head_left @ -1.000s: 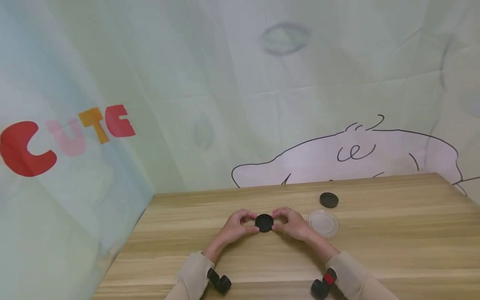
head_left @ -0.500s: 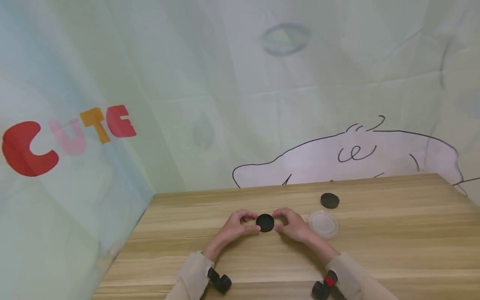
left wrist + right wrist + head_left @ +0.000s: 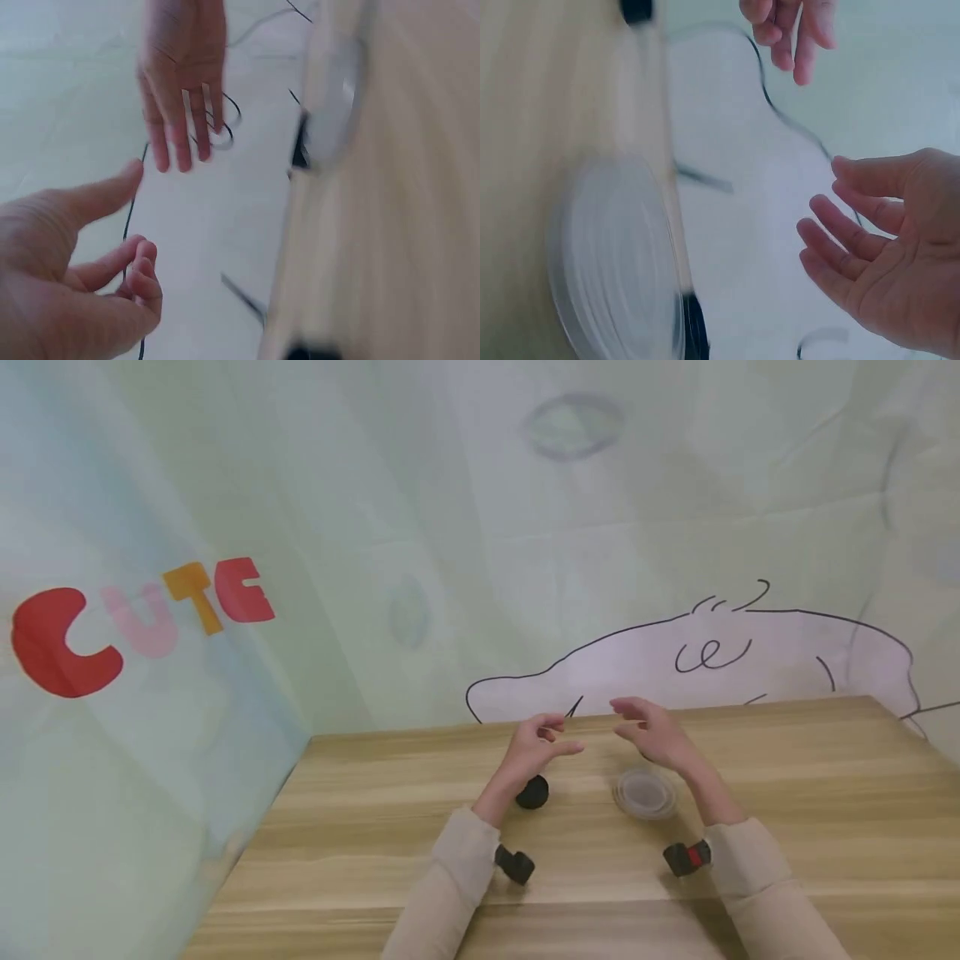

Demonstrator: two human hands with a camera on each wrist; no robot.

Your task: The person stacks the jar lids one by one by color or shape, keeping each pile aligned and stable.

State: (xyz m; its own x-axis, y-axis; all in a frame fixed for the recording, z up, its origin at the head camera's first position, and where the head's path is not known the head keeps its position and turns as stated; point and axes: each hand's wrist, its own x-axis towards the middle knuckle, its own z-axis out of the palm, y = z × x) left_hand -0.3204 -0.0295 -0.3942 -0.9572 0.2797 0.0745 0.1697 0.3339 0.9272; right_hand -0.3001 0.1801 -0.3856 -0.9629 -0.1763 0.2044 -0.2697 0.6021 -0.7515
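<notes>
My left hand (image 3: 531, 747) is raised above the far part of the table, holding nothing, its fingers loosely bent and thumb out. Below its wrist a shallow round black lid (image 3: 533, 792) lies on the table, partly covered by the forearm in the head view. Facing it across a gap, my right hand (image 3: 656, 737) is also lifted, palm inward and fingers relaxed. A clear round plastic container (image 3: 645, 793) stands just below that hand. Behind the container, a second black lid (image 3: 695, 326) shows in the right wrist view; the right hand hides it in the head view.
The wood-grain table (image 3: 375, 860) ends at a back edge close behind the hands. A printed cloth backdrop (image 3: 420, 527) hangs behind and to the left. Dark camera mounts (image 3: 516, 865) sit on both wrists.
Both hands have let go of the black lid, risen and moved toward the table's far edge, shifting right. The lid stays on the table. The head view has tilted slightly.
</notes>
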